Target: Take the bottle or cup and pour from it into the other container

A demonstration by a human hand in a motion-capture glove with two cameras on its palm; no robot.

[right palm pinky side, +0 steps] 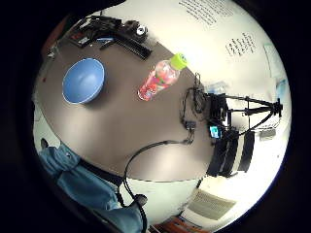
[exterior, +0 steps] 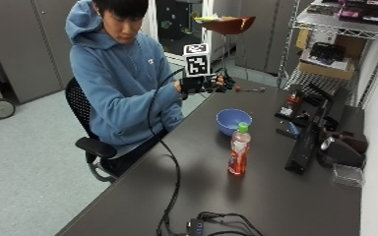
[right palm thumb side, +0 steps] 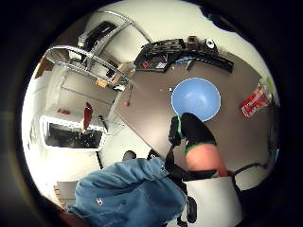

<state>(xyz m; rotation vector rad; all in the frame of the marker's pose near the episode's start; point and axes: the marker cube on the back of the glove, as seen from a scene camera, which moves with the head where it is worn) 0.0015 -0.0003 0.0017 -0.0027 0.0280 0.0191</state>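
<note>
Filling most of the outside view, the dark table (exterior: pixel 267 196) runs from the lower left to the upper right of the frame. A person in a blue hoodie (exterior: pixel 120 83) is seated at its left edge. The blue bowl (exterior: pixel 234 120) is set near the centre of the frame, and the bottle (exterior: pixel 239 150) stands upright just below it, green cap on, apart from the bowl. The gloved right hand (exterior: pixel 199 83) is raised above the table in the upper middle, well apart from both; its fingers appear loosely curled with nothing held.
</note>
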